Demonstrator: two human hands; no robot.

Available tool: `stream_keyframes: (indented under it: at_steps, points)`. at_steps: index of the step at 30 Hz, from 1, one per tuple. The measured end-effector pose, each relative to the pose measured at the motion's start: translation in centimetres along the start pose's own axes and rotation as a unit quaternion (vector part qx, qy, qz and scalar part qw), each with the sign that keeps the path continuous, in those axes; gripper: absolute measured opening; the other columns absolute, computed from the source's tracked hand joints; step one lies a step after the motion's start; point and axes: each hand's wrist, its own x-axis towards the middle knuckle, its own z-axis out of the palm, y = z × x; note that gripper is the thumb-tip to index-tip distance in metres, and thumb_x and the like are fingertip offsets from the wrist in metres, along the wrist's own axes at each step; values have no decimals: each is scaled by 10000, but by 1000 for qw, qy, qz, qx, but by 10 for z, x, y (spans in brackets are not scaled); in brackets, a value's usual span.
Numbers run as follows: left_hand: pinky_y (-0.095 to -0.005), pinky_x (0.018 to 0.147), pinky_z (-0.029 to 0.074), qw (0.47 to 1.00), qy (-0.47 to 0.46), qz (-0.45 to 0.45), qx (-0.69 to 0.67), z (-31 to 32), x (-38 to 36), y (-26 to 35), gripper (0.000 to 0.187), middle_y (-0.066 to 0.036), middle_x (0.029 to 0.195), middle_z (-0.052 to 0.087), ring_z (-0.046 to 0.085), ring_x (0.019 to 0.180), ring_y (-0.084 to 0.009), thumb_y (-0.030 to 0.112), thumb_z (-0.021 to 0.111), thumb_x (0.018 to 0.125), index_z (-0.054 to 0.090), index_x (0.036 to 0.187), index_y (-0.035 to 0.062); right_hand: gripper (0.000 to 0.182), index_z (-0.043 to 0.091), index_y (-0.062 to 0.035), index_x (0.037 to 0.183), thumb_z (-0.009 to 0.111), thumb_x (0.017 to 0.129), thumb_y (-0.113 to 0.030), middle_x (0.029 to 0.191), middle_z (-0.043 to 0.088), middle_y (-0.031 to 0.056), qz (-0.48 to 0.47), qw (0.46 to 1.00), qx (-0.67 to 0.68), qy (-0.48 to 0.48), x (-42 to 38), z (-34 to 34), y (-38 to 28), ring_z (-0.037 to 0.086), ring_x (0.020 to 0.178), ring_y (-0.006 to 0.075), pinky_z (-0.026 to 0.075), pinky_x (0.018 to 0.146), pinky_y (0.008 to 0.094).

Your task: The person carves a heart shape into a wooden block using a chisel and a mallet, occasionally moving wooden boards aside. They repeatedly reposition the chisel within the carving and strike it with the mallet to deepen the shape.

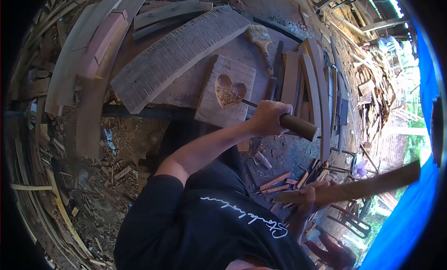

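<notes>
A wooden block (212,95) lies at the edge of the worktable, with a heart-shaped hollow (229,92) cut into its face and wood shavings inside. My left hand (270,118) is closed round a chisel (300,126), its thick wooden handle jutting out to the right. The chisel's thin blade points left, its tip at the hollow's lower right edge. Lower right, my right hand (309,195) grips a long wooden club (368,186), raised and apart from the chisel handle. The club slants up toward the right.
The worktable (186,91) bears a wide curved board (181,56), a paintbrush (260,43) and several curved wood strips (313,93). Long planks (77,51) lie to the left. Offcuts and shavings (116,170) litter the ground. A blue tarp (409,219) hangs at the right.
</notes>
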Motion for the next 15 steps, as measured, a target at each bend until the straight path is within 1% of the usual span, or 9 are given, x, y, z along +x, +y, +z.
stream_keyframes:
  at_steps: [2,3,4,6,8,11,13,14,15]
  points:
    - [-417,611,504,1000,-5,-6,7,2,0,-2,246,-84,673,637,672,670,-311,196,787,648,586,770,124,685,350,-40,1301,709,732,-170,857,541,42,-101,994,30,-2,-3,-4,22,535,735,115,468,724,263]
    - [-419,613,503,1000,-12,-8,12,3,0,-3,245,-88,673,638,671,670,-314,201,789,646,590,764,123,601,408,-47,1233,711,719,-119,839,539,35,-237,940,-223,-106,4,-10,35,532,701,114,467,722,260]
    - [-419,613,503,1000,-11,-8,11,4,-1,-3,245,-88,673,638,671,670,-314,201,789,646,590,764,123,601,408,-47,1233,711,719,-119,839,539,35,-237,939,-224,-106,-4,-12,45,532,701,114,467,722,260]
    - [-419,615,503,998,-45,-10,37,8,0,-3,243,-92,678,642,672,673,-318,210,792,644,594,753,121,555,437,-49,1200,706,715,-62,871,530,29,171,968,-122,-139,-19,15,33,528,709,108,477,696,270]
    - [-420,616,503,999,-35,-10,32,6,3,-6,241,-93,679,642,671,672,-320,205,794,643,598,755,120,557,435,-45,1209,702,720,-26,847,506,15,145,977,-90,-124,-9,10,19,517,703,104,469,649,270]
    - [-422,619,502,999,-32,-21,7,-1,2,0,241,-95,681,643,670,675,-323,191,798,638,606,763,117,523,447,-43,1192,703,737,-39,795,477,11,52,999,-11,-1,-5,0,3,506,696,104,456,611,273]
    - [-422,621,501,999,-20,-28,-4,-2,4,0,242,-97,683,643,669,678,-325,183,800,635,610,770,115,547,438,-34,1216,697,734,-37,767,464,12,-50,977,202,54,0,10,-16,505,683,102,455,625,264]
    - [-420,623,501,1000,-9,-27,-8,-2,5,-2,251,-99,688,646,670,685,-327,185,806,633,611,772,112,547,438,-34,1216,697,734,-37,767,464,12,-51,976,203,53,-3,10,-2,505,683,102,455,625,264]
    - [-418,624,501,1000,3,-26,-12,-3,6,-3,259,-101,694,649,671,691,-329,188,813,631,612,775,110,565,413,-30,1234,687,740,-48,770,477,22,-16,1000,-7,-15,-8,14,21,509,667,104,463,623,262]
